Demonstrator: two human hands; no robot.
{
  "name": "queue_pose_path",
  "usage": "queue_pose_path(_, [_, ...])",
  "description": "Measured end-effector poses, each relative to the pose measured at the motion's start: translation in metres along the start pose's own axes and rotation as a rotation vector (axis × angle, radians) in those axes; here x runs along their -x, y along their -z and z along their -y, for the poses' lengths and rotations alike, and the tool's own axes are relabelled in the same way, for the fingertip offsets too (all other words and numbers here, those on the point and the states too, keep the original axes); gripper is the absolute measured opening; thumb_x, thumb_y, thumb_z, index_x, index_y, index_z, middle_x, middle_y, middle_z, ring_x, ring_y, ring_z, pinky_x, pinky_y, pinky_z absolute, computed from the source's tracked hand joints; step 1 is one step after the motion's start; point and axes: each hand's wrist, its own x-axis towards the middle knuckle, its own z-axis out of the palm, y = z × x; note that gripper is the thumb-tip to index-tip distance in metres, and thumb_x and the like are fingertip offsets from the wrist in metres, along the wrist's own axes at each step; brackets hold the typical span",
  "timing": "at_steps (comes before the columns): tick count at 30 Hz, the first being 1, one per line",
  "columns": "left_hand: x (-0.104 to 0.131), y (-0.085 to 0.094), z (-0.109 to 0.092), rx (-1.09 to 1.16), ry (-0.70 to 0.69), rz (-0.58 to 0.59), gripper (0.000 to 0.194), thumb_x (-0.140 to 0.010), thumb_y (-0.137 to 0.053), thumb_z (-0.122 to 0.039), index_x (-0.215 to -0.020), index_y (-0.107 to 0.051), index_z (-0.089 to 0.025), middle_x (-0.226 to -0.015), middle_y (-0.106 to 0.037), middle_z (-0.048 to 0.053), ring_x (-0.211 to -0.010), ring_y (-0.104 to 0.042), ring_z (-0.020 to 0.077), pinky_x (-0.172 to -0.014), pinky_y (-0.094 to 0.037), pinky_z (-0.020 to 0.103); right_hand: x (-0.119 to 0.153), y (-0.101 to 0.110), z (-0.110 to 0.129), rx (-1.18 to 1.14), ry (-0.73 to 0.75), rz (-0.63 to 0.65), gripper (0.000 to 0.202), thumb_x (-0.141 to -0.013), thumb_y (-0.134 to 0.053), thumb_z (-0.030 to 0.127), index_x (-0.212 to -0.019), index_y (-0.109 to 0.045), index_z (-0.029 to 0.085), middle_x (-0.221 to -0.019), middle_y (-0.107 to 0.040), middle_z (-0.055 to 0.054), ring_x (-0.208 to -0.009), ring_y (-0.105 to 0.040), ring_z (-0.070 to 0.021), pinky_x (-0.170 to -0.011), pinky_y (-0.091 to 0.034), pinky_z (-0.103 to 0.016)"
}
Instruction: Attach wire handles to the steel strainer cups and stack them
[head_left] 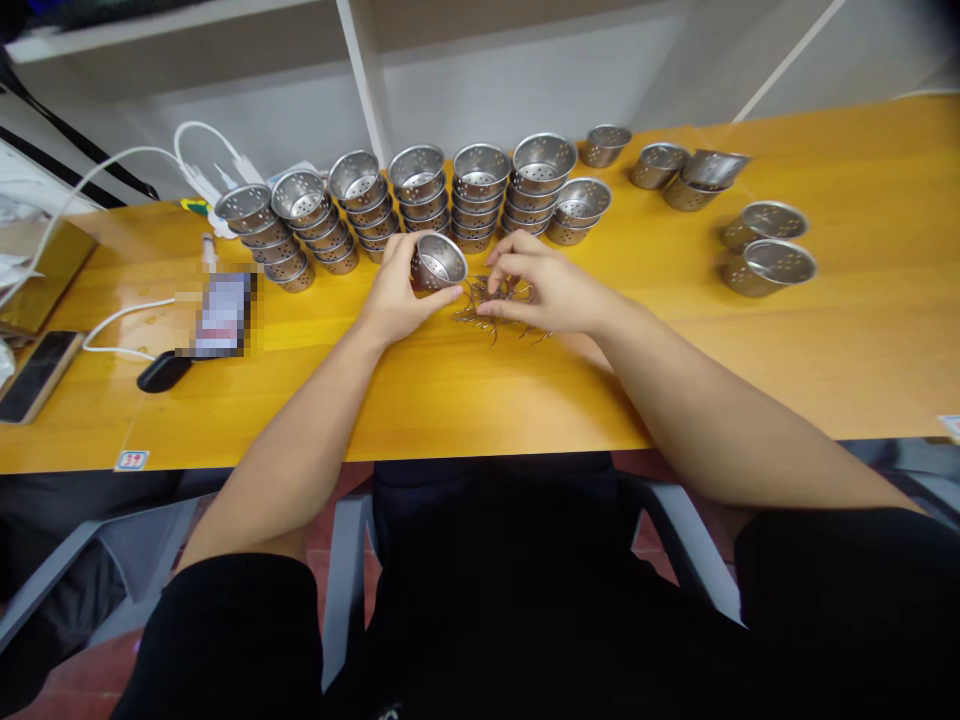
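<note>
Slip risk first: your left hand [394,295] has the round silver perforated metal cup [442,262] between thumb and fingers, cup tilted; a loose grip on that smooth wall could let it roll or drop. Your right hand [559,290] is part open, fingers curled over the pile of thin bent metal wires [474,302]; can't tell if it has hold of one. Wires look tangled, so lifting one could drag others along or prick a fingertip. Cup sits just left of the pile, in front of the row of stacked silver perforated cups [480,185]. Left knuckles are close to that row, so a backward nudge could topple a stack; leftmost ones lean, likely the least steady.

Around: short stack of silver cups [581,215] behind your right hand. Farther right on the yellow wooden counter [487,400], more loose silver cups [772,270], plus a tilted silver cup [712,168] resting on another, could slide off if bumped. Left side: phone with lit screen [221,315], white cable [120,320], black oval object [163,371], dark-screened phone [41,370]. Cable could snag your left forearm if it swings out. Main obstruction: the stacks, right behind both hands.
</note>
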Motion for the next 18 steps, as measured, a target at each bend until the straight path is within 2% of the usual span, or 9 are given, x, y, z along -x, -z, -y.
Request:
queue_pose_path(4, [0.002,-0.004,-0.005,0.058,0.038,0.037,0.107,-0.099,-0.104,-0.085,-0.179,-0.059,-0.032,-0.172,-0.073,0.017,-0.167,-0.073,0.0449,-0.144,-0.064,0.065,0.004,0.002,-0.015,0.087,-0.036,0.117,0.050,-0.109,-0.093,0.079,-0.108,-0.086,0.030,-0.131,-0.078,-0.017,-0.119,-0.077,-0.0434,-0.117,-0.069,-0.073])
queue_pose_path(7, [0.005,-0.005,-0.009,0.112,0.068,0.090,0.106,-0.100,-0.102,-0.083,-0.179,-0.057,-0.030,-0.165,-0.079,0.017,-0.158,-0.079,0.0432,-0.136,-0.070,0.063,0.005,0.002,-0.015,0.100,-0.034,0.099,0.048,-0.109,-0.092,0.078,-0.111,-0.088,0.030,-0.129,-0.081,-0.017,-0.120,-0.078,-0.0439,-0.119,-0.069,-0.074])
queue_pose_path(10, [0.006,-0.005,-0.013,0.114,0.055,0.112,0.106,-0.097,-0.101,-0.089,-0.173,-0.061,-0.028,-0.165,-0.082,0.019,-0.153,-0.083,0.0422,-0.131,-0.073,0.061,0.004,0.001,-0.007,0.068,-0.045,-0.023,0.059,-0.112,-0.088,0.086,-0.129,-0.089,0.030,-0.131,-0.084,-0.016,-0.121,-0.081,-0.0422,-0.119,-0.070,-0.070])
queue_pose_path(12, [0.006,-0.006,-0.017,0.114,0.026,0.125,0.108,-0.096,-0.100,-0.096,-0.172,-0.063,-0.028,-0.167,-0.081,0.020,-0.153,-0.083,0.0425,-0.128,-0.074,0.060,0.003,-0.004,-0.001,0.016,-0.064,-0.103,0.077,-0.111,-0.088,0.094,-0.155,-0.084,0.031,-0.147,-0.084,-0.017,-0.123,-0.082,-0.0406,-0.116,-0.073,-0.066])
queue_pose_path(14, [0.006,-0.008,-0.024,0.127,0.006,0.145,0.112,-0.095,-0.096,-0.103,-0.172,-0.064,-0.029,-0.170,-0.080,0.020,-0.154,-0.083,0.0429,-0.127,-0.074,0.059,0.001,-0.010,0.005,-0.025,-0.067,-0.132,0.097,-0.106,-0.089,0.100,-0.174,-0.076,0.033,-0.163,-0.080,-0.019,-0.129,-0.083,-0.0423,-0.115,-0.075,-0.066])
queue_pose_path(16, [0.006,-0.012,-0.029,0.153,-0.017,0.165,0.115,-0.094,-0.092,-0.109,-0.173,-0.063,-0.030,-0.173,-0.078,0.021,-0.156,-0.082,0.0429,-0.126,-0.075,0.058,-0.002,-0.015,0.013,-0.027,-0.047,-0.122,0.103,-0.103,-0.088,0.104,-0.177,-0.076,0.033,-0.165,-0.080,-0.021,-0.140,-0.081,-0.0472,-0.118,-0.074,-0.071])
queue_pose_path(18, [0.006,-0.015,-0.030,0.176,-0.045,0.172,0.120,-0.093,-0.092,-0.111,-0.178,-0.059,-0.033,-0.178,-0.075,0.020,-0.157,-0.082,0.0430,-0.124,-0.076,0.057,-0.004,-0.011,0.022,-0.003,-0.030,-0.129,0.099,-0.101,-0.088,0.106,-0.169,-0.082,0.034,-0.159,-0.083,-0.020,-0.146,-0.077,-0.0514,-0.124,-0.071,-0.077])
